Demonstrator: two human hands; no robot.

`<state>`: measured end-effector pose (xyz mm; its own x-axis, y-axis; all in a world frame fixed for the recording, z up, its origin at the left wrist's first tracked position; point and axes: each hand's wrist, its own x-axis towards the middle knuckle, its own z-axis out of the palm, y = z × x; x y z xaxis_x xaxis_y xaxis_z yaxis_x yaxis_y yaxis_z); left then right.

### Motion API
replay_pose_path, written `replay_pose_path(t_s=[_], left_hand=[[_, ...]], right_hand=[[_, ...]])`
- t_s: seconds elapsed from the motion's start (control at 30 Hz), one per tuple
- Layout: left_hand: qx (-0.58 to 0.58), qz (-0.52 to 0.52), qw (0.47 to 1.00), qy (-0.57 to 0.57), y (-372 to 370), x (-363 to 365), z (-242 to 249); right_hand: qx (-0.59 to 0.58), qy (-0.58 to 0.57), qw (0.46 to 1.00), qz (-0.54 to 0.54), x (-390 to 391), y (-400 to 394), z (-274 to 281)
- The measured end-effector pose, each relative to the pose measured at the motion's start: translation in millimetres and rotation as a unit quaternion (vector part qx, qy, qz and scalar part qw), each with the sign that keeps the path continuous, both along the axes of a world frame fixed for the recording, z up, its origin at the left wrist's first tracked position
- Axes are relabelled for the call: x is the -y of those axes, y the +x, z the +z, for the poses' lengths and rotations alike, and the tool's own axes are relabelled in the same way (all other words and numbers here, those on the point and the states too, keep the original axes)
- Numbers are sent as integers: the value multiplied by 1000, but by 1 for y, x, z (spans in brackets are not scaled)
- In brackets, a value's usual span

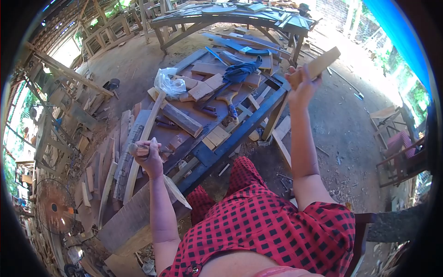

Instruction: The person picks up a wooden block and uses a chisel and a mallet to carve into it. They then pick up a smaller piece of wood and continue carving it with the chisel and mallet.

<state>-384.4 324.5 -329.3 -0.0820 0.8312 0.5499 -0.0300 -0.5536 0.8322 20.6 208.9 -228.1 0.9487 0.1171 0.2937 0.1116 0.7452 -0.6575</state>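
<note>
My left hand (149,158) is closed round a wooden handle (142,150), over the left part of the low workbench; a thin shaft seems to stick out on its right. Raised at the right, my right hand (303,83) grips a flat wooden block (324,63) that tilts up to the right. Between the hands, the bench holds wood pieces (182,118), a clear plastic bag (169,83), a dark blue cloth (242,70), a brush-like tool (229,102) and a blue-handled saw (249,50).
A long table (203,19) with thin wood pieces stands at the back. Planks (124,219) lie at the lower left near a fan (54,207). A wooden chair (401,159) is at the right. Scraps and shavings lie on the floor.
</note>
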Motion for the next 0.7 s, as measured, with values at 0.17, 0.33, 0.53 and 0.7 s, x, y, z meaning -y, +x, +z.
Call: replay_pose_path(t_s=[0.17, 0.33, 0.53, 0.7], left_hand=[[-1, 0, 1000, -4, 0, 3, 2], [-11, 4, 1000, -11, -1, 2, -2], [21, -7, 1000, -21, 2, 6, 3], [5, -4, 1000, -29, -1, 2, 0]], right_hand=[[-97, 80, 977, 171, 26, 39, -17], [-122, 39, 972, 196, 16, 13, -28], [-177, 107, 929, 305, 17, -3, -33], [-184, 95, 937, 282, 15, -8, -34]])
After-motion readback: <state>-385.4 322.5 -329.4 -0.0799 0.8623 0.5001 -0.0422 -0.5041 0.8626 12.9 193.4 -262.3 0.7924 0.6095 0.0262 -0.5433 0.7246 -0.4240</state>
